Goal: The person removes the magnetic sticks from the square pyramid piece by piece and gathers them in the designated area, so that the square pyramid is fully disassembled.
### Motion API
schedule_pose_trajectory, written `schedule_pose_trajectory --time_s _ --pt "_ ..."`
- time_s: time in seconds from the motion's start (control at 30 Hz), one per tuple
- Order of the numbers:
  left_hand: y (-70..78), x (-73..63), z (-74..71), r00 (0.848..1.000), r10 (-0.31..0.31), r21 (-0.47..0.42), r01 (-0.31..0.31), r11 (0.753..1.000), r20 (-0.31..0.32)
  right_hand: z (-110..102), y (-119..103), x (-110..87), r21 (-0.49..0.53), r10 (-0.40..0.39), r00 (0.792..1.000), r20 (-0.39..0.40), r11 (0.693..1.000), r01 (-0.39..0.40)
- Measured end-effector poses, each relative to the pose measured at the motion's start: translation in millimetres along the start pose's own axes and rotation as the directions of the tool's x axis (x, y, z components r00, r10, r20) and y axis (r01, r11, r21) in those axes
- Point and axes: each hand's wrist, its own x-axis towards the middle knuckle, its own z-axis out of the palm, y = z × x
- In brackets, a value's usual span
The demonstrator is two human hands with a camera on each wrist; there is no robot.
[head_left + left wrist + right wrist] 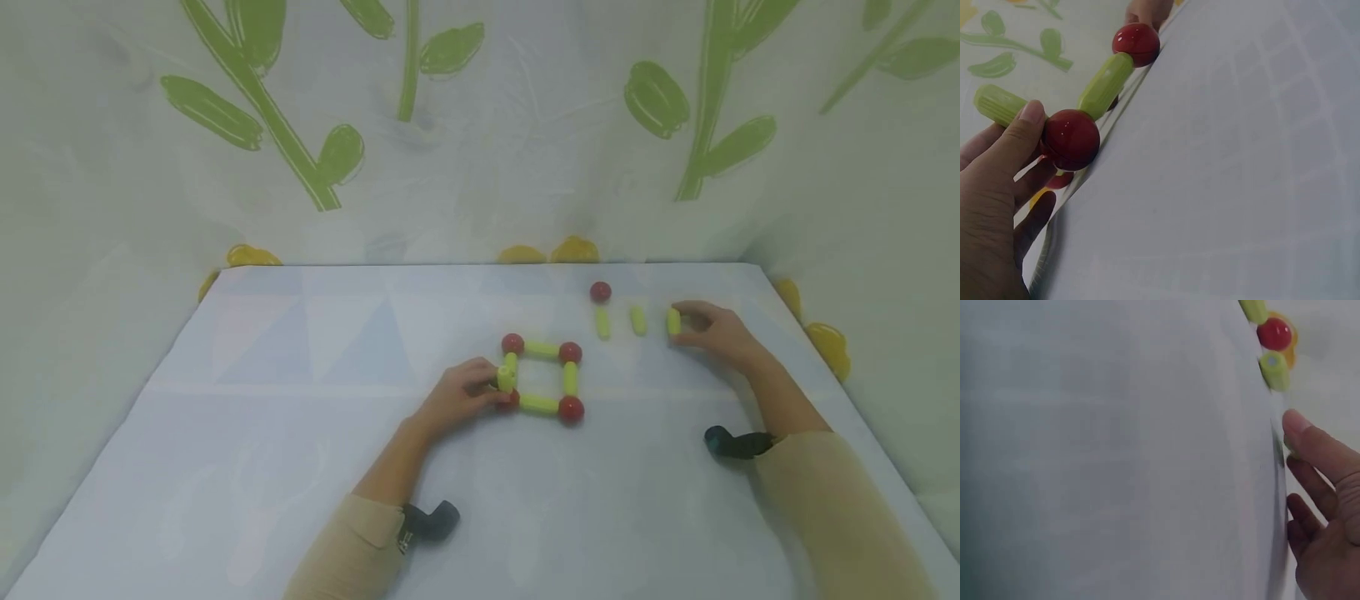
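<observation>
A square of red balls joined by green rods lies on the table; one corner is a red ball [571, 409] at the near right. My left hand [461, 396] is at the near left corner, its thumb and fingers pinching a green rod [507, 377] that rises from the ball there. In the left wrist view this rod [999, 104] meets the corner ball [1071, 139] under the thumb. Farther right, my right hand [720, 333] pinches another green rod [673, 322] between thumb and forefinger; in the right wrist view the thumb mostly hides it.
Left of my right hand lie two loose green rods, one in the middle [638, 320] and one farther left [603, 322], with a loose red ball [601, 292] behind. A pale wall with leaf patterns [540, 183] rises behind the white table [262, 467].
</observation>
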Motion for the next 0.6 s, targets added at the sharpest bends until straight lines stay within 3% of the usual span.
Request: schedule_pose_trajectory --time_s 0.23,0.47,0.6 --pt "-2.0 1.3 0.5 1.0 0.021 -0.006 -0.021 1.0 0.016 -4 2 9.3 0.023 -0.025 0.999 0.048 0.999 0.024" --pt "-1.2 1.0 -3.5 0.998 -0.038 -0.053 0.04 0.998 0.054 -6 1 14.3 0.009 -0.003 0.995 0.096 1.0 0.002" --pt "-0.5 0.6 -4.4 0.997 -0.043 -0.052 0.046 0.998 0.059 -6 2 9.4 0.003 0.005 0.996 0.092 1.0 -0.005"
